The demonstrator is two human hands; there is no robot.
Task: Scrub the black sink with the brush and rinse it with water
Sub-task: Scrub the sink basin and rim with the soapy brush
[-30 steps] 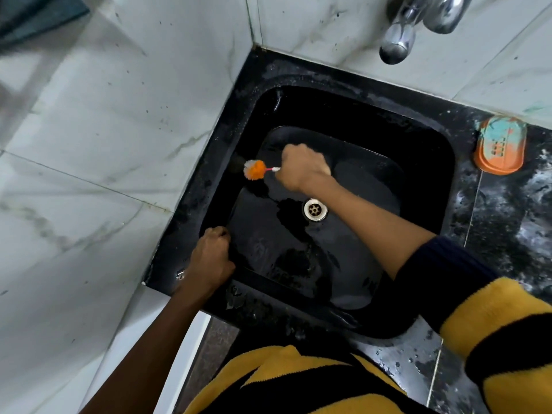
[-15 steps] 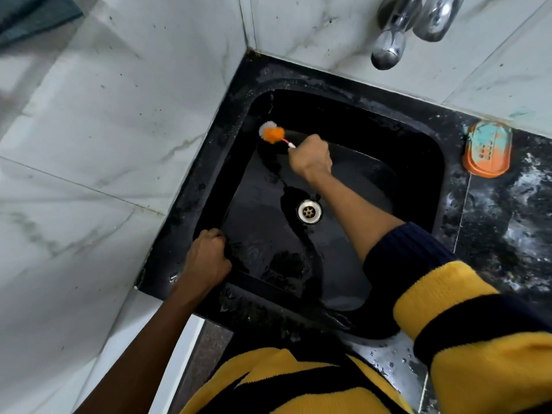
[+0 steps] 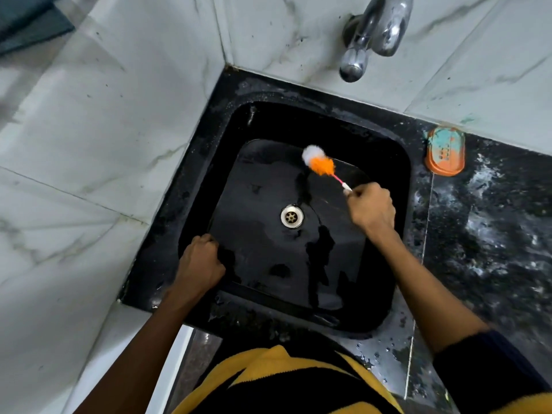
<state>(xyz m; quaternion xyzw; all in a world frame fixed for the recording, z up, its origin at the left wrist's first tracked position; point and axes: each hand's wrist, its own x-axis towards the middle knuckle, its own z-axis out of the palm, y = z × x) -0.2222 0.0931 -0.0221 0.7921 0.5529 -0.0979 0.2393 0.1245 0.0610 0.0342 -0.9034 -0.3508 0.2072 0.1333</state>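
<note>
The right hand has its grip clenched on the handle of the orange-and-white brush, bristles on the black sink floor at about one o'clock from the drain. The left hand, fisted, braces on the rim at eight o'clock. Best to press firmly and overlap strokes toward the corners.

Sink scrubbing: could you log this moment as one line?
right hand: holds brush | brush: back of sink | left hand: grips rim | tap: dry
</note>
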